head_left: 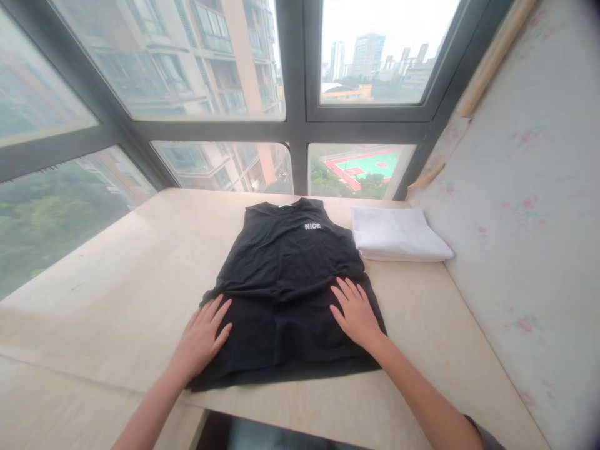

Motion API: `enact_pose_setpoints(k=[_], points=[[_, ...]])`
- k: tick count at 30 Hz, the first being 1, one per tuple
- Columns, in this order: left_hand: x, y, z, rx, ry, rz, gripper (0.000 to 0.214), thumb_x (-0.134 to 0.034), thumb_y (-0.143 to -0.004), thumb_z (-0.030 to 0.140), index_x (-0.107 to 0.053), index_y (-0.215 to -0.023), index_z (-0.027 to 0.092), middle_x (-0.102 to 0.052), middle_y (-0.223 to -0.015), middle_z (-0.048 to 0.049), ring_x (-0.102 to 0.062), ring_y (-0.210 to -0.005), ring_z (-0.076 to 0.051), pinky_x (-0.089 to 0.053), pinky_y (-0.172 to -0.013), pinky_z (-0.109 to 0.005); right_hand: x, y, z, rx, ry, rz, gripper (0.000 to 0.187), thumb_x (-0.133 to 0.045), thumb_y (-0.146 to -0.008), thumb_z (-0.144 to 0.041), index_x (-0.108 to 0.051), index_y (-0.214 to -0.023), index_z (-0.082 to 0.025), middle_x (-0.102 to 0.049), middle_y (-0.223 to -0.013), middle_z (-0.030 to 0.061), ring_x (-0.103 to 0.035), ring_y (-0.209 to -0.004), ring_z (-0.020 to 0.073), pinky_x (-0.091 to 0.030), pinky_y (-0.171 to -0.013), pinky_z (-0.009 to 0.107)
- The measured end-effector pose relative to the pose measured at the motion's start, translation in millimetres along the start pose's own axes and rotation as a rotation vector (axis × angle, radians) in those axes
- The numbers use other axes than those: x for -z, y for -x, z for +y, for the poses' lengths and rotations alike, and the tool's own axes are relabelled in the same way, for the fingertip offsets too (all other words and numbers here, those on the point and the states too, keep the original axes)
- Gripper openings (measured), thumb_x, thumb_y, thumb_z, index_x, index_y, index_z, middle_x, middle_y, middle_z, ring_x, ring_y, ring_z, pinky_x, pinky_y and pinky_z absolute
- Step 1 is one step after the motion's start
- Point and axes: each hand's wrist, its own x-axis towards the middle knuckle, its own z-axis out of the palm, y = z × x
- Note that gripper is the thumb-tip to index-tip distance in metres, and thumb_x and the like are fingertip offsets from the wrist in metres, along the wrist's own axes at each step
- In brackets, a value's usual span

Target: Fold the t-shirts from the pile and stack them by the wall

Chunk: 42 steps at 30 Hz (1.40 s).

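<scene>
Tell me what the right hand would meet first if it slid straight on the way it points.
More of the shirt, which the right hand seems to lie on; its line then runs roughly toward the NICE print. Depth is hard to judge here.

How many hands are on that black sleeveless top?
2. The left hand is at the lower left edge of the black top, fingers spread; the right hand lies on its lower right part. No others seem hidden.
</scene>
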Motion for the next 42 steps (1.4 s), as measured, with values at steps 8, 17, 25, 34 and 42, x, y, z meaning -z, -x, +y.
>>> enact_pose_setpoints(k=[8,17,25,34,42], points=[[32.2,22.5,4.8,0.112,0.087,0.118,0.053,-0.040,-0.093,0.054,-0.065,-0.119,0.015,-0.063,-0.126,-0.0169,-0.063,-0.112,-0.031,-0.051,-0.098,-0.045,25.6,25.9,18.5,0.009,-0.254,0.069,0.034,-0.047,-0.096,-0.026,-0.062,-0.126,-0.019,-0.060,-0.133,0.0121,-0.053,-0.126,0.0263,-0.046,-0.107,0.047],[10.6,107.5,-14.8,0.209,0.292,0.199,0.041,-0.049,-0.088,0.054,-0.067,-0.107,0.023,-0.069,-0.115,-0.0094,-0.068,-0.104,-0.027,-0.055,-0.096,-0.041,38.4,107.8,23.2,0.034,-0.189,-0.008,0.032,-0.054,-0.093,-0.026,-0.061,-0.124,-0.024,-0.063,-0.122,0.0110,-0.061,-0.112,0.0280,-0.054,-0.096,0.048],[17.5,105.3,-17.8,0.203,0.273,0.190,0.032,-0.047,-0.088,0.036,-0.065,-0.110,0.021,-0.070,-0.114,-0.0089,-0.069,-0.103,-0.023,-0.055,-0.095,-0.035,28.0,109.6,24.4,-0.048,-0.169,0.099,0.031,-0.039,-0.097,-0.016,-0.067,-0.111,-0.021,-0.069,-0.108,0.0089,-0.067,-0.102,0.0234,-0.057,-0.090,0.041],[25.5,111.8,-13.3,0.363,0.262,0.139,0.034,-0.045,-0.087,0.036,-0.067,-0.106,0.020,-0.071,-0.110,-0.0083,-0.070,-0.098,-0.023,-0.056,-0.087,-0.034,32.6,113.5,32.3,-0.125,-0.168,0.082,0.024,-0.044,-0.099,-0.029,-0.066,-0.104,-0.022,-0.070,-0.102,0.0067,-0.070,-0.092,0.0234,-0.056,-0.079,0.037],[39.3,99.0,-6.4,0.649,0.184,0.005,0.035,-0.043,-0.087,0.033,-0.070,-0.105,0.022,-0.075,-0.087,-0.0062,-0.069,-0.069,-0.022,-0.049,-0.057,-0.030,33.2,124.8,42.3,-0.239,-0.063,0.071,0.024,-0.041,-0.098,-0.032,-0.063,-0.102,-0.023,-0.073,-0.095,0.0051,-0.071,-0.079,0.0227,-0.053,-0.064,0.033]])
